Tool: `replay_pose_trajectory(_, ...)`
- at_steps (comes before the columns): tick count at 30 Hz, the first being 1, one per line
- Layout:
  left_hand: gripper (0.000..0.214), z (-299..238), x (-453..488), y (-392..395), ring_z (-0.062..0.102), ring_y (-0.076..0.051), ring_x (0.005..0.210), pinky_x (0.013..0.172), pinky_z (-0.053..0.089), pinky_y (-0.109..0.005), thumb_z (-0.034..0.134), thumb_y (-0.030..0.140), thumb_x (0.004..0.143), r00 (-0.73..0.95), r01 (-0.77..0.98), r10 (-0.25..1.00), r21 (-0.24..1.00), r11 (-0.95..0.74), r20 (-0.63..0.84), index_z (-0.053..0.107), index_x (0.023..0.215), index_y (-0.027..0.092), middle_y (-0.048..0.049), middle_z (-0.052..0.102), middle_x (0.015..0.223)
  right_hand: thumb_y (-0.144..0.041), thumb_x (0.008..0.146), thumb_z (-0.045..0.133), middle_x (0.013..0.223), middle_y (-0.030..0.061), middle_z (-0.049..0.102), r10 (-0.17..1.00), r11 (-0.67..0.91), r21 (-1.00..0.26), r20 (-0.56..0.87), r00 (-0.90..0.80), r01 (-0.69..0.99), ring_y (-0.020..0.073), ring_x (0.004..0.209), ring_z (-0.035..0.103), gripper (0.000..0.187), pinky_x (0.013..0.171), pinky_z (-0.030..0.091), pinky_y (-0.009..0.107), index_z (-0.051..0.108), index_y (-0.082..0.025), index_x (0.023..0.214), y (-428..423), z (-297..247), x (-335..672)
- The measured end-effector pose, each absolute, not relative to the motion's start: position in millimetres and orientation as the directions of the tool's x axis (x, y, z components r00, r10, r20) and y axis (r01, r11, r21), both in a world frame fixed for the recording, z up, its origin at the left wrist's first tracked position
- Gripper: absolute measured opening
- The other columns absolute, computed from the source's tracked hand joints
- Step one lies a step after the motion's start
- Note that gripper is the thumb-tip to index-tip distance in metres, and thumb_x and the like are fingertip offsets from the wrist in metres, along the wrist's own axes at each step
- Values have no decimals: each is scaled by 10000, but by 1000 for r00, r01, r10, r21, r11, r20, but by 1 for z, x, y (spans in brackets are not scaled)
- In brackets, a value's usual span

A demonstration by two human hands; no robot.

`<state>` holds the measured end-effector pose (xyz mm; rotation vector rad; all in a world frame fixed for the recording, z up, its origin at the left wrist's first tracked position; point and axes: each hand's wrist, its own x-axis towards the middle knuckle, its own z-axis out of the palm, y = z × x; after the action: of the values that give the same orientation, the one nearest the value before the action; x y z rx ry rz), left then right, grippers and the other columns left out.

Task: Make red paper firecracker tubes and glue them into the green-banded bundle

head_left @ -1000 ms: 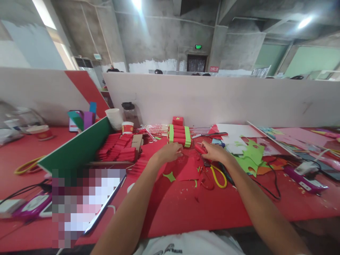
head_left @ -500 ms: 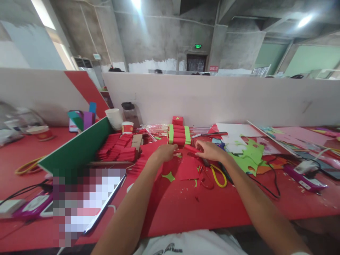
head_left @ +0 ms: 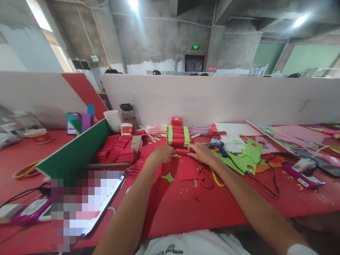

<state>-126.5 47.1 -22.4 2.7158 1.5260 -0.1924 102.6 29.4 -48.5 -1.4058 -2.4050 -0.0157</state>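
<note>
Both my hands reach to the middle of the red table (head_left: pixel 186 209). My left hand (head_left: pixel 162 154) and my right hand (head_left: pixel 199 152) pinch the two ends of a red paper roll (head_left: pixel 182 152) lying just in front of a bundle of red rolls (head_left: pixel 178 136) bound by two green bands. A small red box with a yellow star (head_left: pixel 176 121) sits on top of that bundle. A flat red sheet (head_left: pixel 187 169) lies under my hands, with a green star cutout (head_left: pixel 168 177) beside it.
Stacks of folded red paper (head_left: pixel 117 150) and a green board (head_left: pixel 75 148) lie to the left, with paper cups (head_left: pixel 113 119) behind. Yellow-handled scissors (head_left: pixel 216 179), a glue gun (head_left: pixel 219 146), green paper scraps (head_left: pixel 245 156) and cables lie to the right. White partitions (head_left: pixel 225 99) close the back.
My right hand has moved left from the scissors area with the red roll, and both hands have brought it up close to the front of the banded bundle.
</note>
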Motion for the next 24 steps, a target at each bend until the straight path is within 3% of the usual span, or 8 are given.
replay_pose_trajectory(4,88,-21,-129,45,667,-225,702,554,433,-258,576,201,749,521,853,850,2,-522,-78,659,774,189,-84,692,757,-248,868,678,900,75,680,830,523,-184,334,-448,832,210,872,606,87,765,386,282,641,-193,924,30,-50,93)
replay_pose_trajectory(8,177,-19,-129,43,663,-214,683,583,443,-266,533,267,813,510,859,860,75,-507,-21,696,814,200,-90,703,755,-182,858,664,989,84,703,794,585,-246,368,-483,773,217,933,615,96,825,411,306,653,-187,953,31,-51,90)
replay_pose_trajectory(16,160,-16,-121,44,656,-203,783,646,435,-258,516,217,852,615,776,779,82,-625,123,670,896,207,-86,709,909,-276,860,644,939,45,747,836,548,-573,394,-382,609,172,831,675,142,750,467,267,693,-205,973,21,-41,91)
replay_pose_trajectory(24,276,-15,-113,40,644,-196,844,682,430,-260,383,343,976,659,722,715,71,-688,234,623,957,207,-83,690,1010,-413,898,579,777,41,739,846,524,-595,449,-288,610,172,690,642,291,655,433,260,711,-175,796,22,-40,90)
